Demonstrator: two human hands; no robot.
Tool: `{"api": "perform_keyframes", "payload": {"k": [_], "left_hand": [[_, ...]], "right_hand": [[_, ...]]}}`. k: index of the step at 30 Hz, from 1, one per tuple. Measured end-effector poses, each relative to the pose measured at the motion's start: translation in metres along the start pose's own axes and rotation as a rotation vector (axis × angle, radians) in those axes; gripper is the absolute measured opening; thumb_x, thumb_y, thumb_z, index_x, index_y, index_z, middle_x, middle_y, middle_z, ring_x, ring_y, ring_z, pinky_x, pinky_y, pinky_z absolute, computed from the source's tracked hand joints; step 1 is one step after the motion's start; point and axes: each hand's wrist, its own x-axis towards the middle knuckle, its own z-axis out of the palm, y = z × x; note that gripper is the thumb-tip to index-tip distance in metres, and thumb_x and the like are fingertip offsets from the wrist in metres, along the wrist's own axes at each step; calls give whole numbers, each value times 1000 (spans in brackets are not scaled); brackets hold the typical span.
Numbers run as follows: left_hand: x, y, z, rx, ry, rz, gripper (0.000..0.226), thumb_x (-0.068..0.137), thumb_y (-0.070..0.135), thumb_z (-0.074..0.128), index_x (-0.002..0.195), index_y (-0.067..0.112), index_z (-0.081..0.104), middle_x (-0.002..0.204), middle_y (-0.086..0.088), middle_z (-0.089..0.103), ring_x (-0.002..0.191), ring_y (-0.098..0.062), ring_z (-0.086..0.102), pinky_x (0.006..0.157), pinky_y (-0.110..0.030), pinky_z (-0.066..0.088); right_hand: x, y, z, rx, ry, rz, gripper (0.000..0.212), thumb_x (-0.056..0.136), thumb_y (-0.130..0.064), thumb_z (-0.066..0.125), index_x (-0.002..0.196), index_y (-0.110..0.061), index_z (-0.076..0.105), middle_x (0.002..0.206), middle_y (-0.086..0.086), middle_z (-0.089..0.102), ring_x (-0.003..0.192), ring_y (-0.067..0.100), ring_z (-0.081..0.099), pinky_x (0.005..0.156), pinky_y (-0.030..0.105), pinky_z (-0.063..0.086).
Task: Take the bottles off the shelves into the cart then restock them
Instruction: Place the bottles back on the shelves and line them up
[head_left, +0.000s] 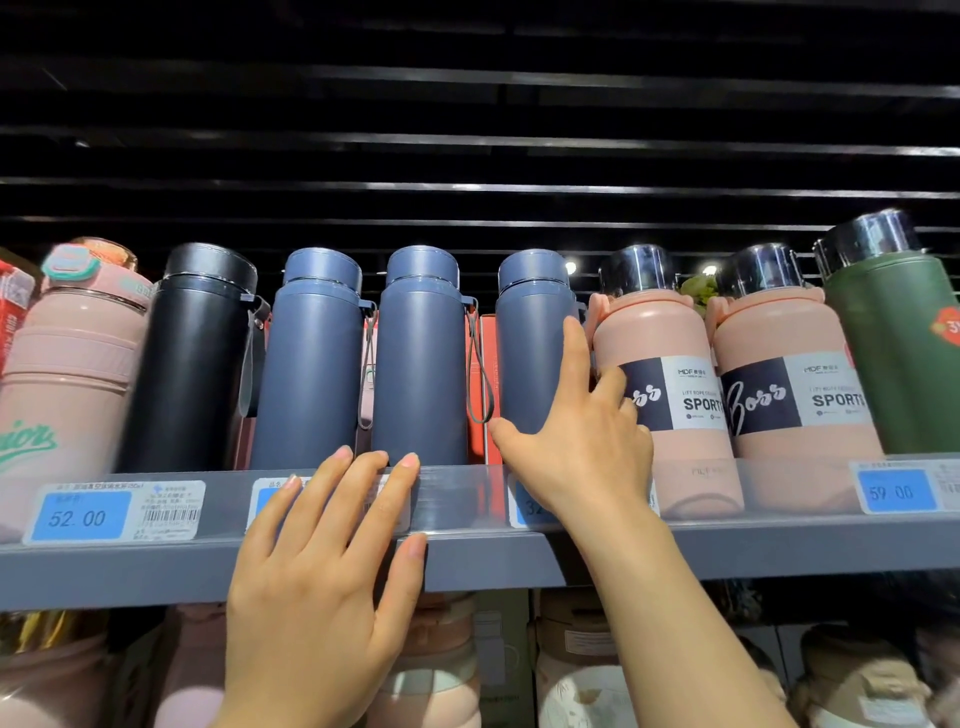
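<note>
Bare left hand (317, 587) & right hand (582, 447), sleeveless forearms.

Blue price tags (78, 515); perhaps red boxes (485, 364).
</note>
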Motion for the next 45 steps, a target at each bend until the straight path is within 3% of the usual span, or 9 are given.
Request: {"api": "perform_keyframes", "payload": {"k": [5, 11, 21, 28, 30, 34, 38, 45], "left_hand": [[-1, 1, 1, -2, 8, -15, 48, 93, 36, 38, 130, 18, 62, 128, -4, 64, 126, -23, 48, 103, -44, 34], [-1, 1, 1, 6, -10, -13, 49, 95, 37, 36, 131, 18, 61, 128, -4, 64, 125, -27, 52, 101, -46, 37], [-1, 2, -1, 0, -5, -18, 48, 94, 36, 37, 130, 17, 62, 126, -4, 64, 124, -27, 54, 100, -46, 37], [-1, 1, -3, -6, -47, -22, 49, 94, 37, 38, 132, 18, 61, 127, -5, 63, 126, -27, 51, 101, -44, 35], [-1, 1, -4, -6, -55, -25, 49, 94, 37, 37, 133, 18, 60, 127, -5, 63, 126, -27, 51, 102, -44, 34], [-2, 2, -3, 15, -52, -24, 49, 95, 37, 36, 133, 17, 60, 128, -6, 62, 125, -29, 53, 101, -46, 36], [-3, 4, -2, 36, -46, -20, 49, 97, 35, 35, 135, 16, 58, 129, -7, 62, 126, -31, 53, 101, -48, 37], [-4, 9, -5, 17, -92, -69, 50, 97, 35, 34, 138, 16, 54, 139, -9, 55, 133, -31, 46, 105, -49, 34]], "right_hand": [[-3, 3, -3, 56, -43, -25, 100, 82, -39, 58, 148, -33, -17, 130, 11, 41, 109, 34, 52, 75, 37, 34], [-2, -1, 0, 6, 7, 24, 102, 78, -48, 66, 148, -32, -6, 137, 14, 35, 119, 35, 46, 95, 42, 38], [-3, 0, 0, -2, 17, 27, 101, 79, -54, 65, 150, -31, -3, 138, 13, 36, 121, 34, 45, 97, 42, 37], [-15, 4, -4, -49, 72, -4, 90, 86, -58, 51, 150, -29, -6, 139, 12, 36, 117, 33, 49, 97, 44, 33], [-23, 8, -3, -3, 118, -38, 84, 88, -57, 49, 151, -28, 2, 139, 11, 38, 121, 31, 46, 99, 43, 31], [-47, 14, 7, 64, 318, -214, 64, 86, -51, 46, 142, -22, 36, 130, 7, 54, 119, 28, 52, 101, 50, 35], [-75, 24, 19, 73, 314, -372, 49, 89, -47, 43, 128, -19, 58, 130, 5, 59, 124, 26, 51, 107, 52, 31], [-94, 48, 27, 109, 332, -517, 47, 89, -43, 48, 126, -17, 63, 143, 7, 50, 135, 27, 43, 111, 50, 27]]}}
